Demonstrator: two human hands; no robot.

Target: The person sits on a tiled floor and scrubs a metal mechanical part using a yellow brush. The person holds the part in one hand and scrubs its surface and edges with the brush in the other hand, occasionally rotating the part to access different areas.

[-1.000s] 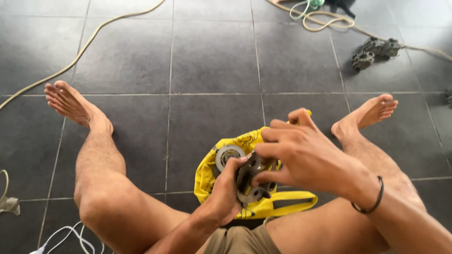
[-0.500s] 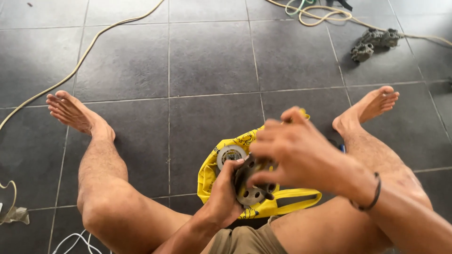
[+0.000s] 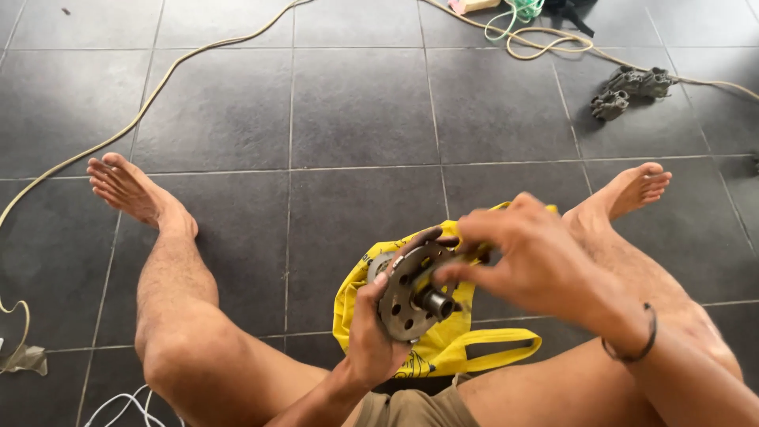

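The left hand (image 3: 378, 336) is closed around the lower rim of a round metal disc (image 3: 407, 292), thumb on the near face, holding it tilted on edge just above the yellow bag (image 3: 443, 348). The disc is grey, has a ring of round holes near its rim and a short cylindrical hub (image 3: 437, 303) projecting from its centre toward the right. The right hand (image 3: 531, 259) reaches in from the right of the disc; its fingertips are pinched together at the upper right edge of the disc, and whether they grip a small part there cannot be determined because of motion blur. A dark cord bracelet (image 3: 632, 348) sits on the right wrist. The yellow bag lies flat on the dark tiled floor (image 3: 356, 111) directly beneath the disc, between the person's two bare legs, with one handle loop extending to the right. A second round metal part (image 3: 378, 265) rests on the bag just left of the disc, mostly hidden behind it. White cable (image 3: 118, 403) lies near the left knee, well left of the disc. Beyond the disc, a beige rope (image 3: 158, 87) runs across the floor from far left to upper centre. Two dark metal parts (image 3: 632, 88) lie on the tiles far to the upper right, beside a coiled cord (image 3: 545, 43).
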